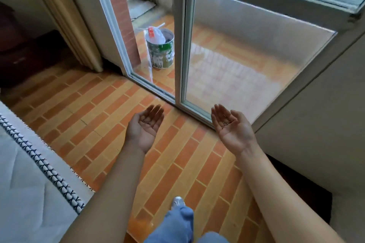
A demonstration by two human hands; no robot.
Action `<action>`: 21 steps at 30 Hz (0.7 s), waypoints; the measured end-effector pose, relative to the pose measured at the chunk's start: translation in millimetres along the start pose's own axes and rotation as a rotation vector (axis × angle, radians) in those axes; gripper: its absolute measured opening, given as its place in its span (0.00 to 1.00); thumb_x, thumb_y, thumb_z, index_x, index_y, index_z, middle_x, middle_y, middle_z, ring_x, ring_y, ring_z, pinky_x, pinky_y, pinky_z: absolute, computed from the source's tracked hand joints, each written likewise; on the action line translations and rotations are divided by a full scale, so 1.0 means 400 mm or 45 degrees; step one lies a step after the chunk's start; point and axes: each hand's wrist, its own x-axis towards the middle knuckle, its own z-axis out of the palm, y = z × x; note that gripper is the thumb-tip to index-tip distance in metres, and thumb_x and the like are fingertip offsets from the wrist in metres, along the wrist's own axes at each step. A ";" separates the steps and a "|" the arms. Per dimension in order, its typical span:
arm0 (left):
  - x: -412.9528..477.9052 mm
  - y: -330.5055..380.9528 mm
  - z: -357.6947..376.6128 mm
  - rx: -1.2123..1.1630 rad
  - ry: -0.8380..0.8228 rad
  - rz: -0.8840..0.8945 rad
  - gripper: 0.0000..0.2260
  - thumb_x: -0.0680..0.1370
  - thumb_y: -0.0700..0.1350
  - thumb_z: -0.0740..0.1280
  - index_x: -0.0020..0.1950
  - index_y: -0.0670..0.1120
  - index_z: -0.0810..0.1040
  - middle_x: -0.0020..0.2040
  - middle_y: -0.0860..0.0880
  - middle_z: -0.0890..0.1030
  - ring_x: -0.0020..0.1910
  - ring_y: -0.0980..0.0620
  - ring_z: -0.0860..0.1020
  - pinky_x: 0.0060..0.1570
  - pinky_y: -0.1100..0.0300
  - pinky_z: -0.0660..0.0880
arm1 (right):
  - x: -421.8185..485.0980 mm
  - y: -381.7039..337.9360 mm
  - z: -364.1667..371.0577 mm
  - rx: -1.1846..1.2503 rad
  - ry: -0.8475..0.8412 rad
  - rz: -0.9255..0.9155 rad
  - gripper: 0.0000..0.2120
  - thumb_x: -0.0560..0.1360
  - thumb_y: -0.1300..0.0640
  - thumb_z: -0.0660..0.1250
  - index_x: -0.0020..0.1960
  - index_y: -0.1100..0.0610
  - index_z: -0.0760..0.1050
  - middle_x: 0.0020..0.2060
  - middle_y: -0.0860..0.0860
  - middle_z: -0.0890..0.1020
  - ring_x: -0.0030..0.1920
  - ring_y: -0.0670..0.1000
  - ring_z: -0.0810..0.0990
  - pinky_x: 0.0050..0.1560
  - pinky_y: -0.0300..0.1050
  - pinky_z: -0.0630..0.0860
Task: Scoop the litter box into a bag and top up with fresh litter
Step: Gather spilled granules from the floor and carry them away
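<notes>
My left hand (145,126) and my right hand (231,126) are held out in front of me, palms up, fingers relaxed and empty, over the orange tiled floor (110,120). Neither hand touches anything. Beyond the open sliding glass door (237,61), out on the balcony, stands a green and white bucket (161,51) with a white plastic bag (156,34) in it. No litter box or scoop is in view.
A white mattress with a dark stitched edge (29,173) lies at the lower left. A curtain (65,16) hangs left of the door frame. A pale wall (316,134) rises on the right. My leg in blue jeans (175,223) is below.
</notes>
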 end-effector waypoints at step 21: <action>0.698 0.397 0.327 -0.038 0.208 0.239 0.14 0.81 0.42 0.51 0.50 0.39 0.76 0.43 0.42 0.83 0.47 0.45 0.81 0.55 0.52 0.77 | 0.869 -0.048 0.527 -0.138 -0.087 0.368 0.12 0.77 0.63 0.55 0.49 0.68 0.76 0.39 0.59 0.84 0.38 0.55 0.85 0.42 0.45 0.83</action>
